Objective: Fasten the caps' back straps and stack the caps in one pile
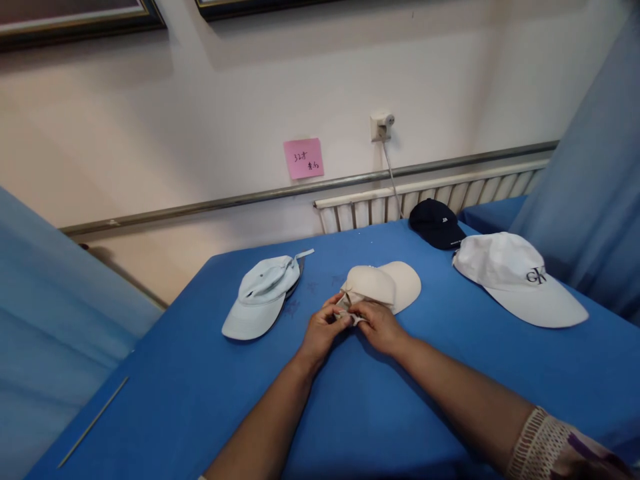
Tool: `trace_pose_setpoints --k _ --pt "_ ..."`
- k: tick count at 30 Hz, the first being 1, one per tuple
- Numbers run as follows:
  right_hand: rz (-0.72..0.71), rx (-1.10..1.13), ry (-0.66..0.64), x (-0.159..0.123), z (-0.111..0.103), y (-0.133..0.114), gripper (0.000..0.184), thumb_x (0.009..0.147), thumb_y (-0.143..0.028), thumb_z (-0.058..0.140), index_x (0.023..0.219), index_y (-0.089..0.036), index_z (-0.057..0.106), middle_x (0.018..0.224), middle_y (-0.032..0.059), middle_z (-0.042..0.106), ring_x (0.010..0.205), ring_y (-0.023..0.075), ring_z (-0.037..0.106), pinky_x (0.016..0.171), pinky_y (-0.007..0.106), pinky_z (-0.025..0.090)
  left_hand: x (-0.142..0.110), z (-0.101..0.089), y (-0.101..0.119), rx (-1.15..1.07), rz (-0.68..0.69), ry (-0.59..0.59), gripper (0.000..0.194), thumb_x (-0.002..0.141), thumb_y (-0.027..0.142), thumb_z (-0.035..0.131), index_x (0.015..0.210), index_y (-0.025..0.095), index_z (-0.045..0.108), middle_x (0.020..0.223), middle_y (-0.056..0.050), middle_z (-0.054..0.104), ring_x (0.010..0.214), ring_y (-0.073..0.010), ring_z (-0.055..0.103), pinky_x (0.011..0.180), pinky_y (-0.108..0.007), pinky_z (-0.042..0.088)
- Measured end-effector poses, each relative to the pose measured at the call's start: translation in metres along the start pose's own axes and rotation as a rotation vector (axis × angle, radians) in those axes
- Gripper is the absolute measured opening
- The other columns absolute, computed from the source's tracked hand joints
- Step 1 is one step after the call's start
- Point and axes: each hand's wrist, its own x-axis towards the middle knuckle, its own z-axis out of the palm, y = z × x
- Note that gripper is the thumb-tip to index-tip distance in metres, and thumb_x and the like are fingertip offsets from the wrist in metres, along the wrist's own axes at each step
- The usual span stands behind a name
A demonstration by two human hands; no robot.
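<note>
A beige cap (pixel 381 283) lies in the middle of the blue table (pixel 350 413), brim pointing away to the right. My left hand (pixel 323 329) and my right hand (pixel 379 325) meet at its near back edge, both with fingers pinched on the cap's rear strap. The strap's end is partly hidden between my fingers.
A light blue cap (pixel 260 296) lies to the left, a white cap with a dark logo (pixel 515 279) to the right, a dark navy cap (pixel 437 224) at the far edge. Blue curtains hang at both sides. A radiator (pixel 425 195), a pink note (pixel 303 158) and a wall plug (pixel 382 125) are behind.
</note>
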Motion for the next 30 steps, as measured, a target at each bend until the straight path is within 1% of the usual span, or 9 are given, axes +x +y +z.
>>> trace_pose_setpoints --k 2,4,7,10,12,15,18,24,30 --pt "0.004 0.051 0.025 0.001 0.0 0.001 0.031 0.081 -0.01 0.05 0.106 -0.023 0.062 0.103 0.0044 0.068 0.095 0.0201 0.061 0.088 0.033 0.045 0.001 -0.004 0.003 -0.117 -0.035 0.01 0.022 0.074 0.038 0.07 0.076 0.017 0.067 0.137 -0.009 0.052 0.122 -0.027 0.052 0.103 -0.042 0.04" --pt "0.002 0.086 0.044 0.002 0.001 0.002 0.029 0.081 -0.01 0.047 0.102 -0.023 0.063 0.101 0.0033 0.068 0.094 0.0195 0.061 0.087 0.032 0.045 0.0 -0.009 0.005 -0.075 -0.028 0.004 0.022 0.074 0.036 0.071 0.087 0.019 0.067 0.139 -0.008 0.051 0.121 -0.0261 0.052 0.103 -0.042 0.041" --pt "0.012 0.103 0.071 0.002 0.0 0.002 0.028 0.081 -0.009 0.043 0.096 -0.022 0.063 0.094 0.0029 0.068 0.089 0.0189 0.06 0.083 0.031 0.046 -0.002 -0.014 0.008 0.251 0.071 0.029 0.029 0.068 0.029 0.075 0.095 0.02 0.067 0.139 -0.01 0.05 0.125 -0.0278 0.047 0.107 -0.045 0.035" --pt "0.02 0.123 0.088 0.001 0.0 0.001 0.029 0.079 -0.008 0.044 0.095 -0.022 0.063 0.093 0.003 0.066 0.088 0.0187 0.059 0.083 0.031 0.046 -0.005 -0.013 0.008 0.567 0.185 0.016 0.02 0.067 0.024 0.075 0.085 0.02 0.068 0.136 -0.01 0.051 0.129 -0.0293 0.04 0.11 -0.049 0.027" --pt "-0.016 0.152 0.076 -0.001 -0.001 -0.001 0.03 0.077 -0.007 0.048 0.099 -0.022 0.062 0.096 0.0034 0.065 0.091 0.0191 0.059 0.085 0.032 0.046 -0.005 -0.01 0.007 0.648 0.234 -0.022 0.013 0.07 0.022 0.073 0.082 0.02 0.067 0.136 -0.009 0.05 0.129 -0.0292 0.039 0.11 -0.05 0.028" --pt "-0.099 0.171 0.038 -0.002 -0.004 -0.007 0.034 0.074 -0.011 0.059 0.106 -0.022 0.059 0.104 0.0051 0.061 0.099 0.021 0.057 0.089 0.034 0.045 -0.005 -0.006 0.005 0.685 0.288 -0.037 0.004 0.074 0.019 0.069 0.077 0.019 0.066 0.137 -0.009 0.048 0.129 -0.028 0.038 0.109 -0.049 0.029" --pt "-0.132 0.136 0.003 -0.004 -0.008 -0.012 0.031 0.075 -0.016 0.065 0.105 -0.023 0.058 0.106 0.0052 0.059 0.1 0.0216 0.055 0.089 0.035 0.045 -0.005 -0.006 0.005 0.707 0.308 -0.044 0.003 0.074 0.015 0.066 0.075 0.018 0.065 0.139 -0.009 0.046 0.13 -0.0273 0.036 0.109 -0.049 0.029" --pt "-0.16 0.011 -0.012 -0.004 -0.007 -0.014 0.016 0.08 -0.016 0.062 0.094 -0.022 0.055 0.094 0.0047 0.059 0.088 0.0206 0.056 0.079 0.034 0.046 -0.006 -0.014 0.007 0.833 0.391 -0.093 0.002 0.078 0.02 0.063 0.079 0.019 0.065 0.141 -0.007 0.043 0.136 -0.0289 0.027 0.112 -0.051 0.023" --pt "-0.255 -0.01 0.054 -0.004 -0.003 -0.02 0.016 0.082 -0.013 0.058 0.094 -0.021 0.053 0.1 0.0076 0.06 0.094 0.0223 0.055 0.084 0.038 0.045 -0.006 -0.016 0.013 0.875 0.424 -0.082 0.002 0.077 0.02 0.063 0.076 0.019 0.063 0.138 -0.008 0.046 0.134 -0.0286 0.03 0.113 -0.05 0.021"
